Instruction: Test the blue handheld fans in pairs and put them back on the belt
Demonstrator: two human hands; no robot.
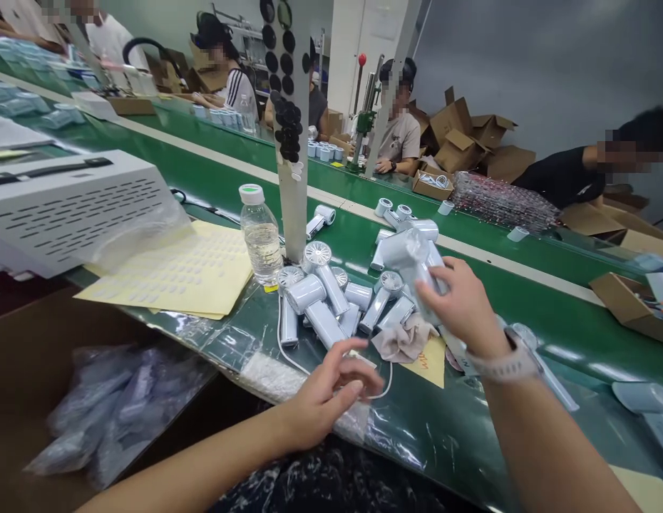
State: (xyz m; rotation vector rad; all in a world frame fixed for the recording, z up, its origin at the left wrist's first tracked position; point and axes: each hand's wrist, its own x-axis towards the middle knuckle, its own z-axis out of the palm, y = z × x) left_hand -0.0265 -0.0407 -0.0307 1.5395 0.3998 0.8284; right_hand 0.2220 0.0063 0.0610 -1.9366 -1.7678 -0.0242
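My right hand grips a pale blue handheld fan, lifted above the bench and blurred by motion. Its fingers wrap the handle side, and a watch is on that wrist. Near the bench's front edge, my left hand hangs with loosely curled fingers apart and holds nothing. Just beyond it lies a heap of similar handheld fans, some with round slotted grilles facing up. A crumpled cloth rests on a yellow paper between the hands. A white cable runs along the bench under my left hand.
A water bottle stands beside a metal post. Yellow sticker sheets and a white vented box are at left. Below, an open carton holds bagged items. Co-workers sit across the green conveyor. More fans lie at right.
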